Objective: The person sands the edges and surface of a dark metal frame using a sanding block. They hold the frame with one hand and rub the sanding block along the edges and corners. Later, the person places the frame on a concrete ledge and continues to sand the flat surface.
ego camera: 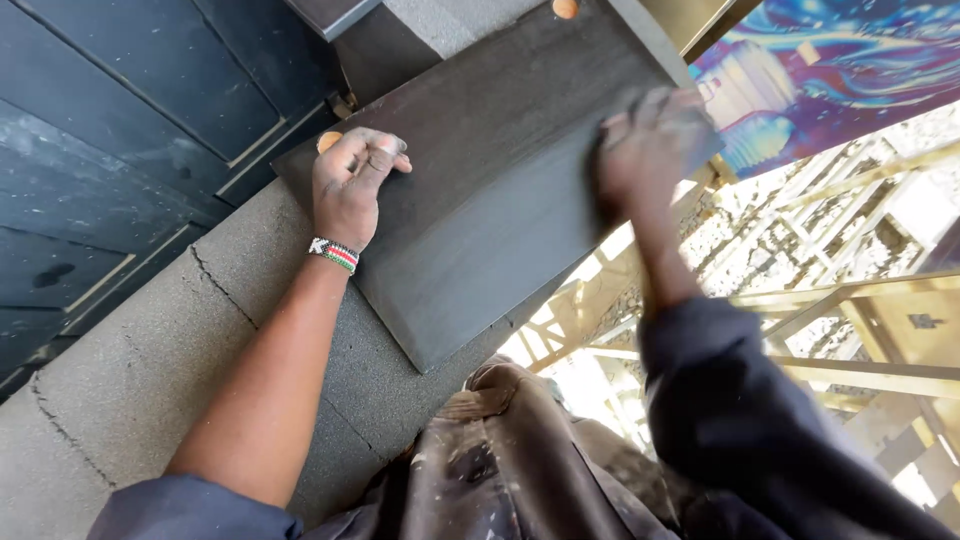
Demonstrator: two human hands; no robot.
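The left hand (pixel 350 185) lies curled on the near left corner of the board (pixel 480 190), fingers bent and pressing down, with a bead band (pixel 334 254) at the wrist. The right hand (pixel 648 150) is blurred on the board's right edge; it seems to press something flat to the wood, but I cannot tell what. The board is dark, flat and thin, with neat sloped edges. It looks stiff and fairly light, and dusty, so it may slide. Its right part hangs past the ledge, so a good hold is at two far-apart edges. Under the board is a grey ledge (pixel 150 360), rough and cracked. Left of the board are dark panels (pixel 120 120). Right of it and below is a pale wood frame (pixel 850 300) in bright sun, with a bright blue picture (pixel 830 70) beyond.
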